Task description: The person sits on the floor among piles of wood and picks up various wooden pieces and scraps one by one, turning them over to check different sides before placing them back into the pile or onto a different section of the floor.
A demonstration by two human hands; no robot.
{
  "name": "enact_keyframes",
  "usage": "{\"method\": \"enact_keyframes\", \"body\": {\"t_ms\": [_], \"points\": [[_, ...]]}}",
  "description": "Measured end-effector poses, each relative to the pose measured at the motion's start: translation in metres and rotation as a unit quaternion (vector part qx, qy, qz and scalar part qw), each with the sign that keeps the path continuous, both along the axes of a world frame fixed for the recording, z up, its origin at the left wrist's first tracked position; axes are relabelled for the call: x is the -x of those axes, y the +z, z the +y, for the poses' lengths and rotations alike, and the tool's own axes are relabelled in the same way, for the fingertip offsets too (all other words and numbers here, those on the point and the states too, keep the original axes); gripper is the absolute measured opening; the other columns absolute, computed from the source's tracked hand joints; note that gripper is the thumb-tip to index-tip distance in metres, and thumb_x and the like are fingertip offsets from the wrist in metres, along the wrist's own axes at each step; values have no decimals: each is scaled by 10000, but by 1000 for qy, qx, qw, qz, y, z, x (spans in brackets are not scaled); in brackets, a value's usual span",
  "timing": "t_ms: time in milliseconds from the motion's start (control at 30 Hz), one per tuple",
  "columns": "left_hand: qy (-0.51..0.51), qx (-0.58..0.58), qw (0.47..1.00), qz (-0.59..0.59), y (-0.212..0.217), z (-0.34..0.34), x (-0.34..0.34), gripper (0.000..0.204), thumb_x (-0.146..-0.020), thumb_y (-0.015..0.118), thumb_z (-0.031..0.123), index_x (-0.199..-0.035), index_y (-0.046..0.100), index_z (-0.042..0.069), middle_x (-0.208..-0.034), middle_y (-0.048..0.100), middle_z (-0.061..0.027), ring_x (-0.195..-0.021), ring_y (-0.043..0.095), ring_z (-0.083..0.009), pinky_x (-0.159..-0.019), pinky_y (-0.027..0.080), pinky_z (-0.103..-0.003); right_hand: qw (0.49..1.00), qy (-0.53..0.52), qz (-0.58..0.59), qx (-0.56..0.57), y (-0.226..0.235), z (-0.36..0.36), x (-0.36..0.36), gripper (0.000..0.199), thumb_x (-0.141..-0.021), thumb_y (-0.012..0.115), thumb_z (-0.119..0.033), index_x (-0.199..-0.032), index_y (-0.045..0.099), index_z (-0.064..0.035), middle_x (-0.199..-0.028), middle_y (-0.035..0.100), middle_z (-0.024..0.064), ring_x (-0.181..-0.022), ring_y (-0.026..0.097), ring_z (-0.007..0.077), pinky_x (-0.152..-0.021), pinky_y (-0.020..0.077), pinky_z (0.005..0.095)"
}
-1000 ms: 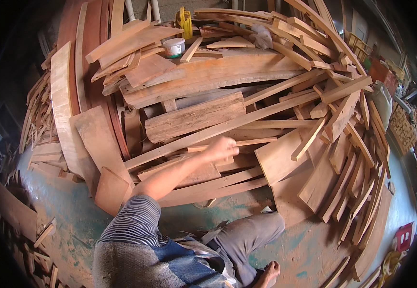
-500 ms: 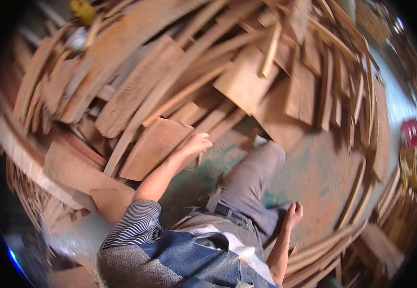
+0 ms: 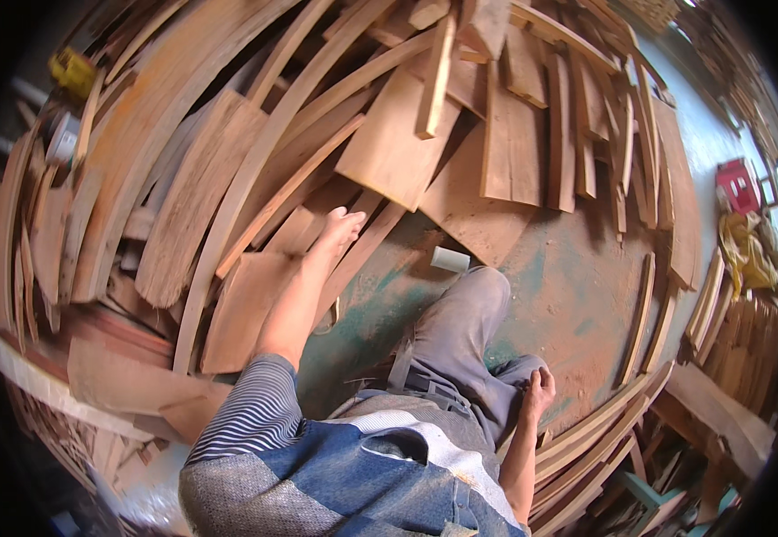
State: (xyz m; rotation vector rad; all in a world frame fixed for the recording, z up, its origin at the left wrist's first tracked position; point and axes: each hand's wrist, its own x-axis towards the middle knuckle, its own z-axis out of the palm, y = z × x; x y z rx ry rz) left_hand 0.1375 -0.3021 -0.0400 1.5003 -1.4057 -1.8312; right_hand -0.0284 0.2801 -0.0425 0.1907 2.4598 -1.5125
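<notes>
— Where's your left hand point(image 3: 342, 225)?

— Stretched out flat, fingers loose, resting on the narrow planks point(image 3: 317, 224) at the edge of the wood pile point(image 3: 228, 152); it grips nothing.

— And the right hand point(image 3: 539, 390)?

— Down by my bent knee point(image 3: 474, 291), fingers curled, holding nothing that I can see. A small white block point(image 3: 450, 259) lies on the floor point(image 3: 577, 286) just beyond that knee.
</notes>
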Motion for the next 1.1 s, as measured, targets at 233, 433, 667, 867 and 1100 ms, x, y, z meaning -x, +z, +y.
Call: {"method": "enact_keyframes", "body": {"t_ms": [233,433,667,867,1100], "points": [[-195,77,978,17,-17,7,108,291,-843,744,168,-812,464,93,-745,499,44,-658,482,-60,-511,386,-253,999,-39,0,-6,-1,-4,10,352,-936,682,-179,-1199,663,53,-1020,718,97,-795,641,130,-678,529,272],[-303,74,950,-25,-51,27,252,390,-849,802,317,-973,529,68,-907,587,-23,-811,559,-78,-649,472,-295,994,-66,-86,-13,5,-8,13,364,-922,676,-152,-1211,657,68,-1111,718,154,-968,687,203,-835,548,325],[-230,-83,969,11,-79,40,340,529,-795,859,279,-1116,633,-75,-986,692,-92,-773,639,-154,-658,504,-307,991,-75,-109,-30,10,-12,13,332,-919,684,-145,-1177,673,64,-978,702,94,-834,625,143,-740,500,279],[-165,-133,973,88,-98,48,349,370,-794,851,220,-992,679,-41,-923,712,-108,-795,665,-171,-686,524,-315,989,-70,-123,-39,29,-26,21,328,-906,689,-156,-1159,685,53,-1007,715,108,-835,647,151,-754,527,290],[-166,-128,969,132,-118,41,350,396,-775,858,204,-1006,663,-52,-878,715,-113,-711,653,-169,-631,526,-314,988,-73,-128,-53,52,-35,29,328,-894,684,-141,-1159,688,53,-1087,726,155,-998,679,219,-919,520,339]]}}
